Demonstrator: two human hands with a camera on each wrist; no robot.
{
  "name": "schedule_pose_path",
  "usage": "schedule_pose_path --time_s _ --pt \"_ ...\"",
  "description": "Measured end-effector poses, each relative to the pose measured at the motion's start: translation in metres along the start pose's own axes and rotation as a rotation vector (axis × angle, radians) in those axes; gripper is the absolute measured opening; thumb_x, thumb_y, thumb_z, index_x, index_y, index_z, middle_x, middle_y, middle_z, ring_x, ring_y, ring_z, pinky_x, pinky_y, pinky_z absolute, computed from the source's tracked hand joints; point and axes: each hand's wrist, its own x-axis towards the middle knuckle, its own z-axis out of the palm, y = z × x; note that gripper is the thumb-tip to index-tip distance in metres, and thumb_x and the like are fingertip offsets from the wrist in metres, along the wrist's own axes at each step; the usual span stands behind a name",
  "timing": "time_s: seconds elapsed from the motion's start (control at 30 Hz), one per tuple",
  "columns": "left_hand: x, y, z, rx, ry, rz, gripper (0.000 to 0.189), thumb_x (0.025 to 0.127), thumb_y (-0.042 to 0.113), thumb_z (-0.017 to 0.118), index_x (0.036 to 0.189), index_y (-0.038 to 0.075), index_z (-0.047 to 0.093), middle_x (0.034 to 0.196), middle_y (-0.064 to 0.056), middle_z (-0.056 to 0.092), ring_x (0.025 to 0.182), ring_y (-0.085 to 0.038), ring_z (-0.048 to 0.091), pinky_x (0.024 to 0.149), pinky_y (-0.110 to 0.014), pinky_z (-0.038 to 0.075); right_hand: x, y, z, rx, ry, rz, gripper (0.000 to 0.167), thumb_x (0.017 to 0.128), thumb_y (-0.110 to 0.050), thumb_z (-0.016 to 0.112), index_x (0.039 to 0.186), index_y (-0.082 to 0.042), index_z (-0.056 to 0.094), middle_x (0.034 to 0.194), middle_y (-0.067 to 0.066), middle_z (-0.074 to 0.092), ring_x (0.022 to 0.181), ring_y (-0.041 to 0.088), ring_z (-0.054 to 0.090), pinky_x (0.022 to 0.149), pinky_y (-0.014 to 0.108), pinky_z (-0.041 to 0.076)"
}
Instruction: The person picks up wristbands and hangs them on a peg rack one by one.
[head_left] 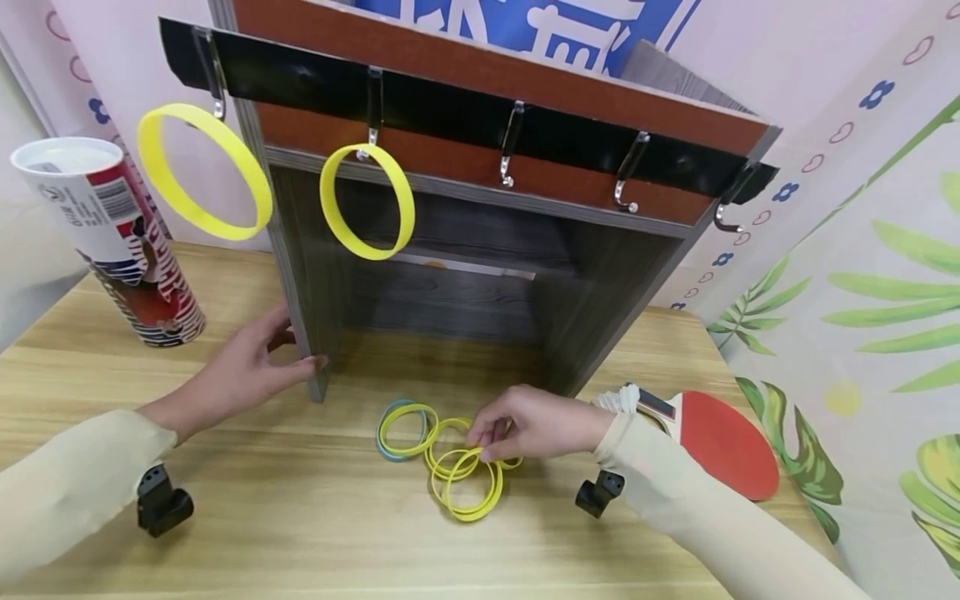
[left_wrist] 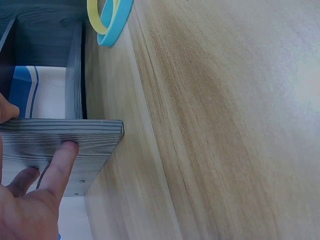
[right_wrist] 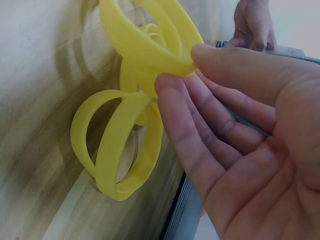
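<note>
My right hand (head_left: 536, 421) pinches a yellow wristband (right_wrist: 137, 45) between thumb and fingertips, low over the wooden table. Below and beside it lie several more yellow wristbands (right_wrist: 112, 150), overlapping in a loose pile. A blue wristband (head_left: 384, 450) lies at the pile's left, partly under a yellow one. With thumb on one face and fingers on the other, my left hand (head_left: 243, 367) grips the front edge of the grey wooden rack's left side panel (left_wrist: 60, 127). Two yellow wristbands, one far left (head_left: 153, 175) and one beside it (head_left: 405, 204), hang from the rack's hooks.
Three hooks on the black strip (head_left: 450, 104), including the middle hook (head_left: 507, 146), carry no band. A chip can (head_left: 123, 242) stands left of the rack. To the right, a red table tennis paddle (head_left: 727, 446) lies partly behind my right sleeve.
</note>
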Motion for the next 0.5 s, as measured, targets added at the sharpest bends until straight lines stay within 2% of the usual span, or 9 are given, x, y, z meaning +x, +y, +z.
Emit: schedule_pose_path --time_s 0.33,0.5 --pt "-0.001 0.000 0.001 0.015 0.010 0.003 0.079 0.094 0.002 0.073 0.163 0.011 0.035 0.155 -0.025 0.051 0.111 0.016 0.051 0.092 0.001 0.043 -0.010 0.013 -0.002 0.349 0.007 0.047 0.022 0.095 -0.004 0.074 0.115 0.007 0.073 0.104 0.020 0.077 0.086 0.000 0.067 0.079 0.019 0.059" --pt "-0.001 0.000 0.001 0.009 0.005 -0.009 0.079 0.095 0.003 0.073 0.163 0.012 0.035 0.156 -0.025 0.050 0.112 0.014 0.050 0.093 0.001 0.043 -0.015 0.019 -0.002 0.491 0.045 0.053 0.028 0.096 -0.003 0.072 0.118 0.014 0.067 0.097 0.007 0.076 0.085 0.003 0.069 0.078 0.021 0.060"
